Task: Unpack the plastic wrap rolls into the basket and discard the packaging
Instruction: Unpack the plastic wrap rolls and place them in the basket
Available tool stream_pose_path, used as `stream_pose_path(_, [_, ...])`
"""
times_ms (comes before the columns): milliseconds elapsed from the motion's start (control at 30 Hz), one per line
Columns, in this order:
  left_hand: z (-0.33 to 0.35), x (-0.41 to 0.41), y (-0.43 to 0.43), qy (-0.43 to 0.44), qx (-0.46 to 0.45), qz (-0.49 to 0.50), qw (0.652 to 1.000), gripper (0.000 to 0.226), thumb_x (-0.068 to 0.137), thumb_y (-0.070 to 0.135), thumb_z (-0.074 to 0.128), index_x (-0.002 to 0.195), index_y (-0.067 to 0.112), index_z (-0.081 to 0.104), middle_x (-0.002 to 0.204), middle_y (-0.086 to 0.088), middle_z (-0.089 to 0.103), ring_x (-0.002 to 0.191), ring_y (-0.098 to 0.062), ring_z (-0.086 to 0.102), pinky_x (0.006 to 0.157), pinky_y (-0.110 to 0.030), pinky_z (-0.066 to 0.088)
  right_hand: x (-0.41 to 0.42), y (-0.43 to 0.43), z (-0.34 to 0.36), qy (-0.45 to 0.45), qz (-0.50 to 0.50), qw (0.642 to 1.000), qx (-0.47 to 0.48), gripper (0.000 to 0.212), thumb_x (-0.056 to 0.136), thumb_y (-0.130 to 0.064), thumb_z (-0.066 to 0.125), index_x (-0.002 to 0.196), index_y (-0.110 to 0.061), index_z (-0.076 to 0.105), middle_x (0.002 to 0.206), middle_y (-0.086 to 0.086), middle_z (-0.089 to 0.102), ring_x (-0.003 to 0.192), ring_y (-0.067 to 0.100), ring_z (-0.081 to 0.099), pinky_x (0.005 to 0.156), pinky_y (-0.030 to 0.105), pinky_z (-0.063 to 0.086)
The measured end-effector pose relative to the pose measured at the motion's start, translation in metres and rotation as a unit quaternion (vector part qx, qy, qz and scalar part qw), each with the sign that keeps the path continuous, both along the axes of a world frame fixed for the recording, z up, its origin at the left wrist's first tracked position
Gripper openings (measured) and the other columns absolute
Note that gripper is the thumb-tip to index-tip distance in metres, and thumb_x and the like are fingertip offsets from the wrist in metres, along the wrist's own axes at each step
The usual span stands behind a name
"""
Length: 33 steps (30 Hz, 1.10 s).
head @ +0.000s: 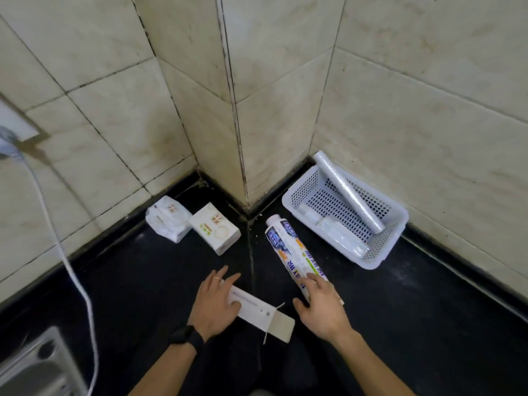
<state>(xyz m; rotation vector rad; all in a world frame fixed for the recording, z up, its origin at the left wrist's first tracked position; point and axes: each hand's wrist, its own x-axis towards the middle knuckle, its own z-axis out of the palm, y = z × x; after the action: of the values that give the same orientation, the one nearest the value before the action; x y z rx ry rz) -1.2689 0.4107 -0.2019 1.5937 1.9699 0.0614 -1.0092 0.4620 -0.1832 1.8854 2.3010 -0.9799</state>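
A white perforated basket (300, 195) stands on the black counter against the right wall. A bare plastic wrap roll (347, 192) leans across it, and smaller white items lie on its bottom. A packaged roll in a printed blue-and-white wrapper (288, 247) lies left of the basket. My right hand (321, 305) rests on its near end, fingers spread and not closed around it. My left hand (214, 301) lies flat on a long white carton (265, 314) whose near end flap is open.
Two small white packs (168, 218) (214, 228) sit in the left corner by the tiled pillar. A white cable (71, 270) hangs down from a wall plug at the left. A steel sink edge (37, 364) shows at the bottom left.
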Motion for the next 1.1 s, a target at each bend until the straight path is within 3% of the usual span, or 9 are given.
stream_pose_path(133, [-0.001,0.006,-0.012,0.076,-0.016,-0.130,0.988,0.091,0.075,0.034,0.053,0.154,0.042,0.008,0.164,0.008,-0.003,0.151,-0.018,-0.011,0.121,-0.046,-0.012,0.001,-0.004,-0.021,-0.102,-0.049,0.992,-0.050,0.075,0.091,-0.042,0.057,0.152,-0.021,0.019,0.159,0.012,0.018,0.142,0.036,0.024,0.114,0.047,0.034])
stream_pose_path(233, [-0.007,0.013,-0.012,0.103,-0.009,-0.173,0.980,0.085,0.083,0.026,0.054,0.155,0.039,0.010,0.165,0.004,0.010,0.153,-0.019,-0.002,0.120,-0.047,-0.011,0.003,-0.006,-0.032,-0.132,-0.053,0.989,-0.046,0.079,0.091,-0.040,0.056,0.153,-0.018,0.012,0.155,0.011,0.025,0.137,0.034,0.032,0.103,0.049,0.044])
stream_pose_path(367, [-0.012,0.018,-0.004,0.133,0.002,-0.154,0.979,0.064,0.093,0.031,0.053,0.151,0.033,0.027,0.153,0.002,0.035,0.147,-0.019,0.021,0.122,-0.048,0.005,0.005,-0.002,-0.038,-0.148,-0.072,0.986,-0.017,0.069,0.092,-0.036,0.056,0.149,-0.018,0.021,0.142,0.008,0.041,0.126,0.031,0.042,0.093,0.047,0.048])
stream_pose_path(533, [-0.022,0.016,0.000,0.135,0.053,-0.134,0.980,0.060,0.081,0.034,0.071,0.137,0.026,0.052,0.131,-0.002,0.058,0.128,-0.026,0.052,0.113,-0.053,0.029,0.009,0.001,-0.043,-0.166,-0.080,0.981,-0.053,0.057,0.094,-0.043,0.054,0.138,-0.014,0.034,0.134,0.010,0.046,0.121,0.032,0.047,0.087,0.046,0.050])
stream_pose_path(667, [-0.014,0.015,0.003,0.114,0.000,-0.126,0.985,0.070,0.081,0.025,0.060,0.147,0.027,0.038,0.147,-0.003,0.043,0.143,-0.026,0.031,0.119,-0.051,0.015,0.015,0.007,-0.042,-0.141,-0.086,0.983,-0.080,0.057,0.088,-0.047,0.059,0.132,-0.013,0.044,0.129,0.010,0.054,0.117,0.033,0.055,0.089,0.042,0.050])
stream_pose_path(767, [0.000,0.021,0.012,0.065,-0.064,-0.105,0.990,0.084,0.074,0.020,0.058,0.152,0.030,0.026,0.156,0.001,0.028,0.150,-0.024,0.010,0.120,-0.052,0.001,0.027,0.008,-0.030,-0.047,-0.140,0.978,-0.148,0.050,0.082,-0.049,0.065,0.121,-0.018,0.057,0.115,0.003,0.066,0.103,0.025,0.064,0.077,0.032,0.050])
stream_pose_path(900, [0.015,0.043,0.025,-0.134,0.028,0.050,0.989,0.060,0.079,0.009,0.059,0.135,0.025,0.051,0.133,-0.002,0.052,0.129,-0.020,0.046,0.107,-0.028,0.035,0.047,-0.009,0.002,0.228,-0.248,0.892,-0.300,0.037,0.082,-0.033,0.077,0.115,-0.019,0.069,0.094,-0.006,0.076,0.080,0.009,0.070,0.068,0.025,0.052])
stream_pose_path(1000, [0.032,0.075,0.036,-0.290,0.010,0.159,0.944,0.038,0.084,0.009,0.067,0.120,0.020,0.060,0.110,0.000,0.066,0.098,-0.017,0.066,0.084,-0.021,0.048,0.060,-0.029,0.018,0.334,-0.235,0.826,-0.389,0.038,0.084,-0.034,0.076,0.119,-0.022,0.069,0.108,0.002,0.076,0.097,0.014,0.071,0.086,0.036,0.056])
stream_pose_path(1100, [0.046,0.105,0.041,-0.393,-0.046,0.186,0.899,0.030,0.089,0.018,0.069,0.116,0.022,0.057,0.105,-0.001,0.069,0.087,-0.016,0.072,0.073,-0.026,0.056,0.065,-0.044,0.023,0.402,-0.233,0.779,-0.422,0.040,0.086,-0.031,0.075,0.123,-0.020,0.068,0.115,0.009,0.072,0.102,0.020,0.068,0.087,0.038,0.054])
